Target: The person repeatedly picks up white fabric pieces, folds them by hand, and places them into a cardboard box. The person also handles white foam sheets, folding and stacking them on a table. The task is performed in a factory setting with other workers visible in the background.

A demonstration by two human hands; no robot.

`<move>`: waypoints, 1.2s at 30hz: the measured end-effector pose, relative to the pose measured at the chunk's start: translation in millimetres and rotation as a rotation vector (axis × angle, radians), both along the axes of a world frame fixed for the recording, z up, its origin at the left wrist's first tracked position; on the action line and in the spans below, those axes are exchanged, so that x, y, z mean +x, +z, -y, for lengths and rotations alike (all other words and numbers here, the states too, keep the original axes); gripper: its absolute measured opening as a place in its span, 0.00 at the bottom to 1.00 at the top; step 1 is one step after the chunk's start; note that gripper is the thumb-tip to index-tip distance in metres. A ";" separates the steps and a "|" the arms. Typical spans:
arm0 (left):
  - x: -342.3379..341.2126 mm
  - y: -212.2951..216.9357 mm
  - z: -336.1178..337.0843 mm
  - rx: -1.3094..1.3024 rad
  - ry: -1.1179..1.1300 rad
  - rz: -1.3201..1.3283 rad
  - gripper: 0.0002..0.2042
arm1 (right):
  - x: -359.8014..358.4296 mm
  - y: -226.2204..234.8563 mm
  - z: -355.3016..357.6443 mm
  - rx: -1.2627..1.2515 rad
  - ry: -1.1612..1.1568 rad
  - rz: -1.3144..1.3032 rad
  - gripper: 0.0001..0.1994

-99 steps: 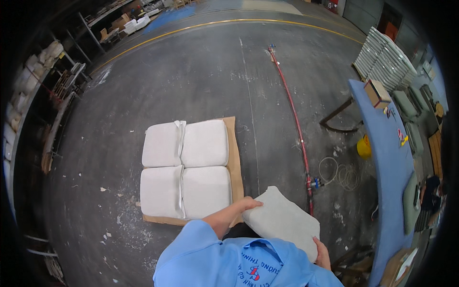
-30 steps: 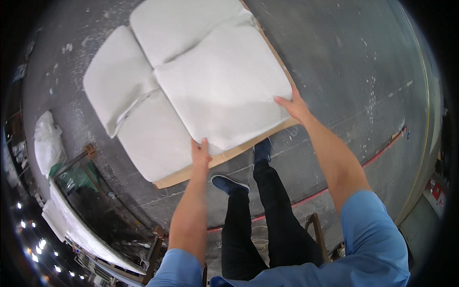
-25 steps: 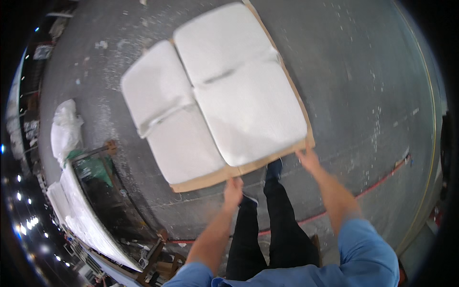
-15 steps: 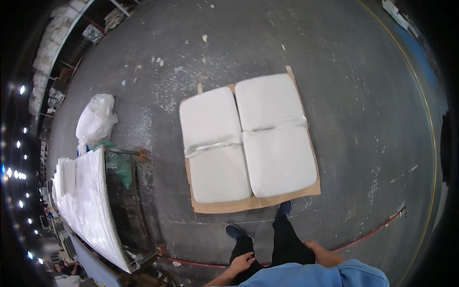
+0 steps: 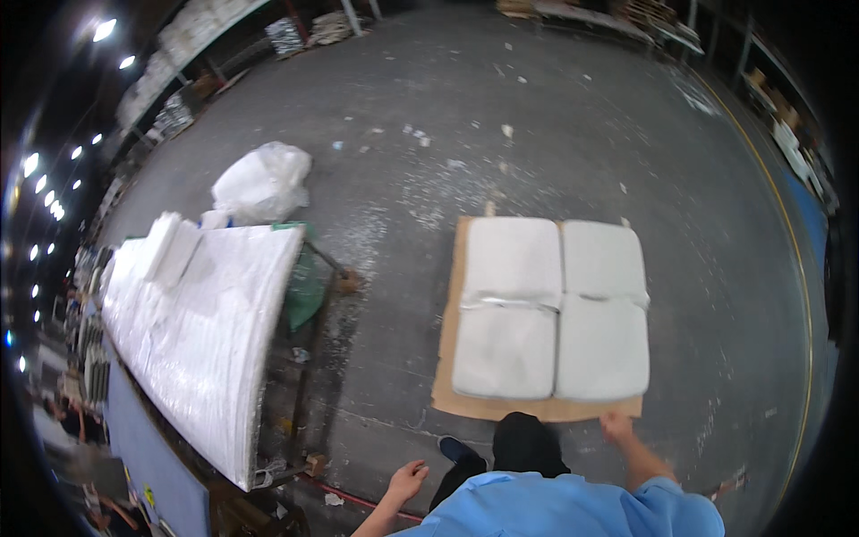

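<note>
Several white square cushions (image 5: 553,309) lie packed together in a block on a brown cardboard sheet (image 5: 447,345) on the grey concrete floor. My right hand (image 5: 616,424) hangs just past the sheet's near right edge, fingers loosely apart, holding nothing. My left hand (image 5: 409,480) is low at my side above the floor, left of my dark shoe (image 5: 456,448), fingers curled loosely and empty. Blue sleeves and my dark trousers fill the bottom middle.
A long stack of white sheets (image 5: 192,322) rests on a metal trolley at the left, with a green bag (image 5: 309,282) beside it. A stuffed white plastic bag (image 5: 262,183) sits behind. Shelving lines the far edges. A red hose runs along the floor near my feet.
My hands let go of the top cushion onto the stack and drew back to my sides. I straightened up and the view swung round, bringing the trolley of white sheets in.
</note>
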State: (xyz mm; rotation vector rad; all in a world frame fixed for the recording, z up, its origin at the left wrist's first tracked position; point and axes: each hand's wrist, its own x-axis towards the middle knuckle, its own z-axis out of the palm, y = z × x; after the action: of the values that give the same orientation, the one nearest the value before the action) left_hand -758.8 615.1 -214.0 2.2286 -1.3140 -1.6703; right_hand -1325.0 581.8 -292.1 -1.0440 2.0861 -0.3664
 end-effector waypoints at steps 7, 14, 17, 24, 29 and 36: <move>136.9 31.7 51.7 -0.126 0.264 0.190 0.25 | 193.1 28.5 -2.2 0.698 0.160 0.270 0.15; 156.9 27.5 183.6 -0.271 0.055 -0.263 0.23 | 293.0 27.1 174.8 0.637 0.189 0.247 0.21; 191.3 32.5 273.8 -0.268 -0.074 -0.305 0.25 | 310.3 10.3 294.1 0.522 -0.001 0.236 0.23; 323.1 43.5 457.7 -0.345 0.081 0.041 0.25 | 466.4 79.9 598.8 -0.014 0.301 0.387 0.16; 389.4 42.5 586.8 -0.353 0.444 -0.033 0.24 | 557.1 166.9 763.4 -0.162 0.532 0.461 0.18; 444.1 29.2 758.9 -0.245 0.591 -0.232 0.23 | 577.3 121.8 902.3 0.131 0.403 0.219 0.18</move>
State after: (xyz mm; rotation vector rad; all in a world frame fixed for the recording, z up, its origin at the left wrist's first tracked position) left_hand -314.7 -143.8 -184.8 1.9432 -0.6669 -1.4005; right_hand -747.7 -320.5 -170.3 -1.2509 1.6361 -0.1324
